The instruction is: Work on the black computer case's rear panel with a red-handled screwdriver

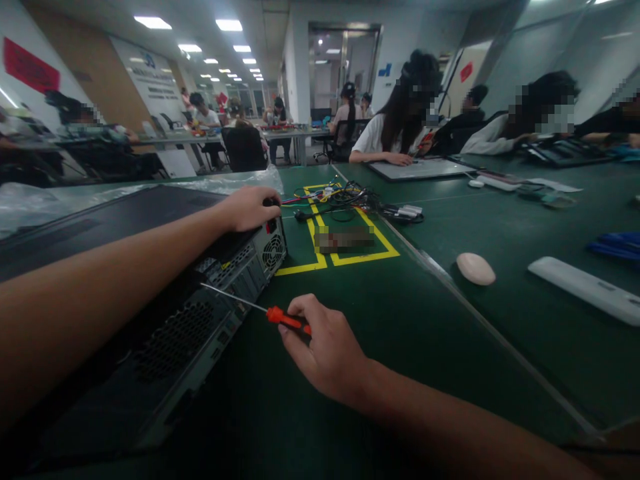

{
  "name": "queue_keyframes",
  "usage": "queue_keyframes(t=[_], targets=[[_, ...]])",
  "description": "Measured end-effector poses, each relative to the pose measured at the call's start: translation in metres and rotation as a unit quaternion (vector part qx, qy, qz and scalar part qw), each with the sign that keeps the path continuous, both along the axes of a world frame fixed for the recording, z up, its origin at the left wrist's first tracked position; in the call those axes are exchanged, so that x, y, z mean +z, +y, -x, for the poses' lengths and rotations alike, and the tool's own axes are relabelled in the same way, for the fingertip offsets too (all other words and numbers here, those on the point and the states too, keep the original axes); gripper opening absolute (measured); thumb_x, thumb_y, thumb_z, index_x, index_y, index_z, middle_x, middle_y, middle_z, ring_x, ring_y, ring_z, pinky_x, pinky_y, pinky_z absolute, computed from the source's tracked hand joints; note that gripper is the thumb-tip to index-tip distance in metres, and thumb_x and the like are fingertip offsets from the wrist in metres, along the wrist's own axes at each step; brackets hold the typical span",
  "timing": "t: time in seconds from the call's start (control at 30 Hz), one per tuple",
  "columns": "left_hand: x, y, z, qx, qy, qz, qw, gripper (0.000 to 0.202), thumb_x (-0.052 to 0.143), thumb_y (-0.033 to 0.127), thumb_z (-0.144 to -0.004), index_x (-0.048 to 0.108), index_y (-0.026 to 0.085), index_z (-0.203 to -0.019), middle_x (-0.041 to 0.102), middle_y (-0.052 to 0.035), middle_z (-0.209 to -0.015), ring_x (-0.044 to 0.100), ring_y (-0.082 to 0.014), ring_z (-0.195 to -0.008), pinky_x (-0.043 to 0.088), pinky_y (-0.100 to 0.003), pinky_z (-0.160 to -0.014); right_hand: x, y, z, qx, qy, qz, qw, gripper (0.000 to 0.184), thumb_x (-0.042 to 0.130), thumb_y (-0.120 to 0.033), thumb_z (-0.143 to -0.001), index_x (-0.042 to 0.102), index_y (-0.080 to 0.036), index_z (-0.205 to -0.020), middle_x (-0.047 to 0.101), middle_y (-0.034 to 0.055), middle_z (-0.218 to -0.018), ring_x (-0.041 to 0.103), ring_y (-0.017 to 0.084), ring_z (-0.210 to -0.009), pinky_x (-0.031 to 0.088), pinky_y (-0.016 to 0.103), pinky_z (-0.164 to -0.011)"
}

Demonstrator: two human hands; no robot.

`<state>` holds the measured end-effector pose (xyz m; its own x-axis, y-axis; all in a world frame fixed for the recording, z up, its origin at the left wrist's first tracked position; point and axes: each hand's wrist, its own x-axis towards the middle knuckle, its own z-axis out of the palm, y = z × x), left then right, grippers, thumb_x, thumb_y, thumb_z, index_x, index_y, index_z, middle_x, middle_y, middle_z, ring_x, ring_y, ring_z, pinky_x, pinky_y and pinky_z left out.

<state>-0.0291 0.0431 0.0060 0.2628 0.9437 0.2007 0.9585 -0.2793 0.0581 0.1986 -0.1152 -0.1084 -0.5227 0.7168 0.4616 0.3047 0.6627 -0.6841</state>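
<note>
A black computer case [165, 207] lies on its side at the left, its metal rear panel with a round fan grille [273, 249] turned towards me. My left hand [251, 208] is closed over the far corner of the case, fingers curled at the edge and partly hidden. In my right hand [327, 347] is a screwdriver [280, 315] with an orange and black handle, gripped between thumb and fingers. Its thin shaft points left, and the tip is at the rear panel near the slot covers. Whether the tip touches a screw is too small to tell.
Cables [350, 197] lie bunched behind yellow tape marks [367, 257] on the green table [400, 320]. To the right are a pale mouse [475, 268] and a long white object [585, 287]. Clear plastic wrap [240, 181] sits behind the case. Other people work across the table.
</note>
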Motion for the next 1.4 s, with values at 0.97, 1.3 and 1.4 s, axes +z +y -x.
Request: queue_keyframes(t=[0.97,1.3,1.4], targets=[[0.000,-0.002,0.001,0.004,-0.005,0.007,1.000,0.053,0.047,0.046,-0.082,0.074,0.021,-0.121,0.075,-0.0096,-0.118,0.067,-0.0311,-0.109,0.050,-0.043,-0.098,-0.025,0.020,0.001,0.045,0.061,-0.066,0.995,0.018,0.058,-0.035,-0.101,0.061,-0.019,-0.109,0.069,0.0044,-0.092,0.062,0.016,-0.074,0.051,0.030,-0.072],[-0.002,0.001,0.004,0.009,0.000,0.005,1.000,0.055,0.048,0.047,-0.083,0.073,0.022,-0.125,0.075,-0.0096,-0.120,0.067,-0.0315,-0.110,0.050,-0.041,-0.101,-0.021,0.016,0.000,0.065,0.016,-0.037,0.997,0.025,0.056,-0.038,-0.100,0.058,-0.020,-0.117,0.071,0.0027,-0.092,0.063,0.017,-0.070,0.048,0.029,-0.065],[-0.001,0.001,0.003,0.009,0.004,0.009,1.000,0.055,0.047,0.046,-0.083,0.073,0.021,-0.125,0.075,-0.0101,-0.121,0.067,-0.0312,-0.110,0.050,-0.041,-0.101,-0.024,0.015,0.002,0.060,0.012,-0.050,0.997,0.028,0.060,-0.029,-0.089,0.055,-0.021,-0.115,0.068,0.0007,-0.088,0.059,0.016,-0.064,0.046,0.028,-0.062]])
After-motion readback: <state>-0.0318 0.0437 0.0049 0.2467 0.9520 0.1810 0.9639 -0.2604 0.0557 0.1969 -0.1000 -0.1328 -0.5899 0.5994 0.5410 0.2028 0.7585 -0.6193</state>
